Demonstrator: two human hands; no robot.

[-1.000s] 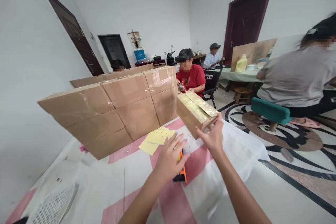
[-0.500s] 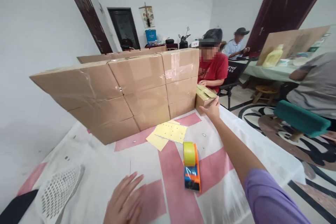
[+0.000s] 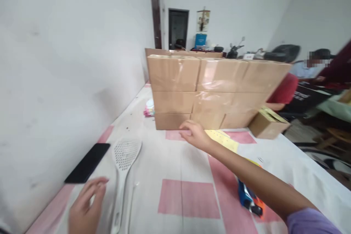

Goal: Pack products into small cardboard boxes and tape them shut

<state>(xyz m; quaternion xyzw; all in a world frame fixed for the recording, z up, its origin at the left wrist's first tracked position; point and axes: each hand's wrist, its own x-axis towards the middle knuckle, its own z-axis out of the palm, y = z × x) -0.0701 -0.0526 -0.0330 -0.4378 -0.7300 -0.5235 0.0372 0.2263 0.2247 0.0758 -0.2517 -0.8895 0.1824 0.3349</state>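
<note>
My right hand reaches across the table with its fingers loosely curled and nothing in them, just in front of the bottom row of the stacked brown cartons. My left hand hovers low at the near left, fingers apart and empty, beside the handle of a white fly swatter. A small carton with yellow sheets on top rests on the table at the right end of the stack. Yellow sheets lie under my right forearm.
A black phone lies near the wall at the left. An orange and blue tape dispenser sits partly hidden behind my right arm. Pink and green items lie left of the stack. People sit behind the cartons at the right.
My right hand has let go of the small carton, which now rests on the table, and has swung left to the stack's base. The view has turned left, showing phone and swatter.
</note>
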